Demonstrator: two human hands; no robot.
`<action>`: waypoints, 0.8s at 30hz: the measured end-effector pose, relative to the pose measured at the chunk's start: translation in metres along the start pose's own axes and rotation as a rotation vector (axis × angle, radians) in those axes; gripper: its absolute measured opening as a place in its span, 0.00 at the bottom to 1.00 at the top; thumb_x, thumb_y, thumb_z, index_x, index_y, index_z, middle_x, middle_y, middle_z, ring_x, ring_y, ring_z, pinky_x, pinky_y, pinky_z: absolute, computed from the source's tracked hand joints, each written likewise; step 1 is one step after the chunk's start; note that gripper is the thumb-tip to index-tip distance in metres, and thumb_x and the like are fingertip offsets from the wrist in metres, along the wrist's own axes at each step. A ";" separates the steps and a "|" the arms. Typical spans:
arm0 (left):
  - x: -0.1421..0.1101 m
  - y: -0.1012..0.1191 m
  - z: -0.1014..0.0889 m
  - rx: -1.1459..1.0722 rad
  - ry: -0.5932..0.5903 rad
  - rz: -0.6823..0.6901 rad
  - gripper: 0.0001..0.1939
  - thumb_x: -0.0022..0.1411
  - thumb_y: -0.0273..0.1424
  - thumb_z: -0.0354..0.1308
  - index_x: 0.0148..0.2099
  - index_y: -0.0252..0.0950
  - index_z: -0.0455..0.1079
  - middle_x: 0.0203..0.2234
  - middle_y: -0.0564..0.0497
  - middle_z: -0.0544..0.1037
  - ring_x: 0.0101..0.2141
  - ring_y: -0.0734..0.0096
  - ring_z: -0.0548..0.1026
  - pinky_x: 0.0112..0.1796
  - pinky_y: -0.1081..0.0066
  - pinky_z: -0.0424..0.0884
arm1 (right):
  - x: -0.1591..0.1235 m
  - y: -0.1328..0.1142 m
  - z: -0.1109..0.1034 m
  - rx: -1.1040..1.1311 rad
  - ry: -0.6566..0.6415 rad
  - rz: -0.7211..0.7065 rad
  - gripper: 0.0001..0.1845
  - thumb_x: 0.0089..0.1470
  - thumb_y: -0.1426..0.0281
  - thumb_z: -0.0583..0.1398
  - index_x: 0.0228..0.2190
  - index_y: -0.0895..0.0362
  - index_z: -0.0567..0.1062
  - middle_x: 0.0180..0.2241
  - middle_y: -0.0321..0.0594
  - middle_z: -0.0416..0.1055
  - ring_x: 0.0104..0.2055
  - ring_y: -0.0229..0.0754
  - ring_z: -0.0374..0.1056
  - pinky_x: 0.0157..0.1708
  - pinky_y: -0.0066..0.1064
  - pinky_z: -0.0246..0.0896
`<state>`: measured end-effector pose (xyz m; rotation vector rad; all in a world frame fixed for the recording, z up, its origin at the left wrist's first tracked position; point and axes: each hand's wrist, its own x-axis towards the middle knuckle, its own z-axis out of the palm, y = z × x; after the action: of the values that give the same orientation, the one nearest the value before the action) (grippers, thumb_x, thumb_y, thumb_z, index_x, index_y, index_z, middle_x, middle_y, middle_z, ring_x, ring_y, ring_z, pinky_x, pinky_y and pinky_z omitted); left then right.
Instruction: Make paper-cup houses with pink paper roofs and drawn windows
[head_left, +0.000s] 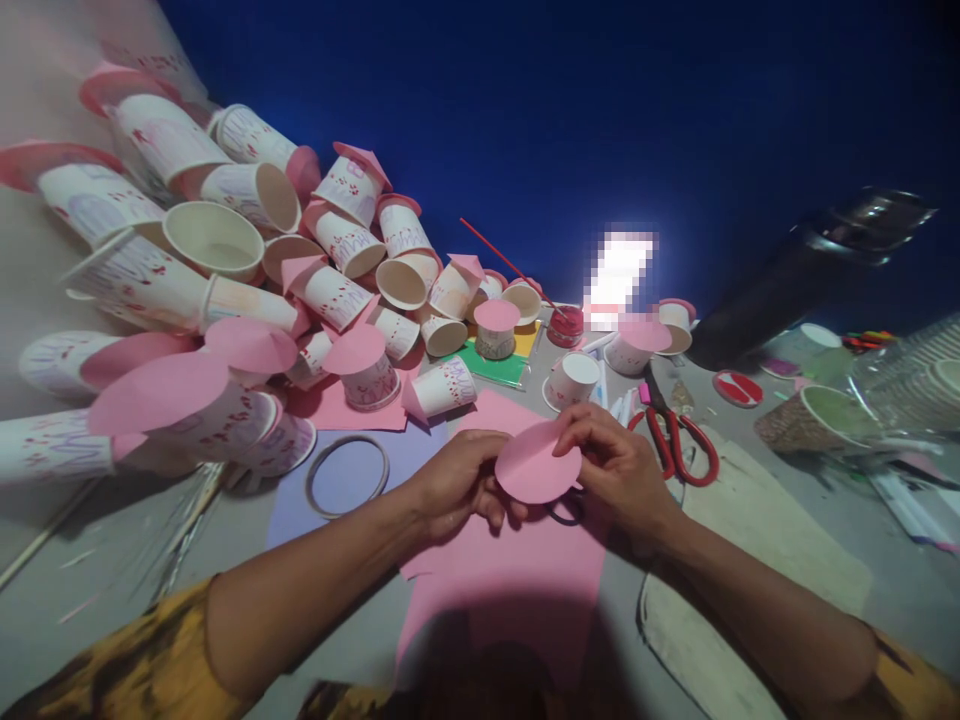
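Observation:
A pink paper circle (531,468) is held in the air between both hands, with a faint crease running inward from its edge. My left hand (466,482) grips the left edge, thumb on top and fingers curled beneath. At the upper right edge, my right hand (616,468) pinches the paper between thumb and fingers. Below the circle shows a dark ring-shaped loop (566,512); whether my right hand touches it is hidden. Pink paper sheets (510,570) lie under the hands. Just beyond stands an upside-down white paper cup (574,380) with red marks.
Decorated paper cups with pink paper tops (334,290) are heaped at left. A grey ring (346,475) lies on lilac paper (289,510). Red-handled scissors (679,445) lie right, near a black bottle (757,290). A red paint pot (566,327) holds a thin stick.

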<state>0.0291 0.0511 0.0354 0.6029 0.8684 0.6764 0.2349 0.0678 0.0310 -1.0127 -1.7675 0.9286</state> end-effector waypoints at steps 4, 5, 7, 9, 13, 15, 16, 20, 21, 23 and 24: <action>-0.002 -0.005 0.006 0.014 0.021 -0.001 0.09 0.51 0.32 0.64 0.32 0.30 0.73 0.19 0.44 0.79 0.18 0.64 0.79 0.13 0.77 0.70 | -0.003 0.002 0.004 -0.060 -0.055 -0.121 0.11 0.54 0.78 0.61 0.28 0.52 0.79 0.38 0.41 0.74 0.42 0.45 0.72 0.43 0.37 0.66; -0.002 -0.006 0.007 0.019 0.042 0.003 0.08 0.49 0.32 0.64 0.31 0.31 0.72 0.18 0.46 0.77 0.17 0.64 0.78 0.13 0.77 0.69 | -0.004 0.002 0.005 -0.069 -0.062 -0.140 0.11 0.55 0.78 0.60 0.28 0.52 0.80 0.38 0.41 0.74 0.42 0.45 0.72 0.42 0.38 0.66; -0.003 -0.006 0.011 0.038 0.087 0.024 0.08 0.47 0.31 0.64 0.29 0.32 0.71 0.16 0.50 0.75 0.16 0.66 0.75 0.12 0.76 0.68 | -0.005 0.002 0.004 -0.081 -0.064 -0.158 0.11 0.55 0.77 0.60 0.28 0.52 0.80 0.38 0.42 0.74 0.42 0.46 0.72 0.42 0.39 0.66; -0.004 -0.006 0.013 0.053 0.127 0.069 0.07 0.45 0.30 0.63 0.28 0.33 0.71 0.15 0.53 0.71 0.14 0.71 0.71 0.13 0.75 0.67 | -0.005 -0.001 0.002 -0.054 -0.018 -0.115 0.09 0.55 0.76 0.60 0.27 0.52 0.78 0.37 0.42 0.75 0.42 0.46 0.72 0.44 0.40 0.66; -0.006 -0.006 0.014 0.224 0.211 0.252 0.03 0.44 0.28 0.61 0.24 0.34 0.70 0.15 0.57 0.66 0.17 0.79 0.63 0.19 0.77 0.59 | -0.006 -0.009 -0.002 0.146 0.030 0.217 0.05 0.60 0.66 0.61 0.36 0.52 0.77 0.38 0.41 0.76 0.37 0.45 0.71 0.37 0.36 0.66; -0.007 -0.006 0.015 0.422 0.252 0.339 0.02 0.46 0.27 0.58 0.24 0.34 0.71 0.16 0.57 0.68 0.20 0.78 0.63 0.22 0.76 0.58 | -0.006 -0.013 -0.002 0.158 -0.070 0.313 0.09 0.59 0.63 0.62 0.40 0.53 0.78 0.36 0.40 0.76 0.32 0.43 0.69 0.32 0.33 0.64; -0.008 -0.007 0.015 0.515 0.266 0.363 0.03 0.46 0.27 0.57 0.24 0.34 0.71 0.17 0.56 0.69 0.21 0.77 0.64 0.23 0.75 0.59 | -0.006 -0.015 -0.001 0.118 -0.127 0.319 0.10 0.58 0.62 0.63 0.38 0.53 0.79 0.33 0.39 0.76 0.30 0.42 0.68 0.30 0.32 0.62; -0.011 -0.009 0.016 0.716 0.305 0.361 0.06 0.47 0.29 0.54 0.26 0.36 0.71 0.18 0.55 0.70 0.23 0.73 0.65 0.25 0.72 0.59 | -0.006 -0.020 0.005 -0.056 -0.231 0.272 0.10 0.55 0.63 0.64 0.26 0.55 0.78 0.25 0.38 0.73 0.28 0.42 0.65 0.28 0.32 0.57; -0.011 -0.009 0.017 0.741 0.314 0.354 0.06 0.47 0.29 0.53 0.25 0.36 0.71 0.18 0.55 0.70 0.23 0.73 0.65 0.25 0.72 0.58 | -0.007 -0.021 0.007 -0.068 -0.229 0.263 0.10 0.55 0.63 0.64 0.26 0.55 0.78 0.25 0.39 0.73 0.28 0.42 0.66 0.28 0.32 0.57; -0.010 -0.009 0.017 0.772 0.319 0.349 0.05 0.46 0.29 0.53 0.24 0.36 0.69 0.17 0.56 0.68 0.23 0.74 0.62 0.24 0.72 0.56 | -0.008 -0.022 0.008 -0.076 -0.218 0.258 0.11 0.55 0.63 0.63 0.25 0.55 0.77 0.25 0.39 0.73 0.28 0.42 0.66 0.28 0.32 0.57; -0.010 -0.009 0.016 0.782 0.314 0.350 0.04 0.46 0.30 0.53 0.23 0.36 0.68 0.17 0.57 0.66 0.22 0.74 0.61 0.24 0.72 0.55 | -0.008 -0.022 0.009 -0.076 -0.215 0.262 0.10 0.55 0.63 0.63 0.25 0.55 0.77 0.24 0.38 0.73 0.28 0.41 0.66 0.28 0.32 0.57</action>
<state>0.0406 0.0347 0.0421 1.3982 1.3495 0.7482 0.2235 0.0501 0.0453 -1.2542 -1.8872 1.1771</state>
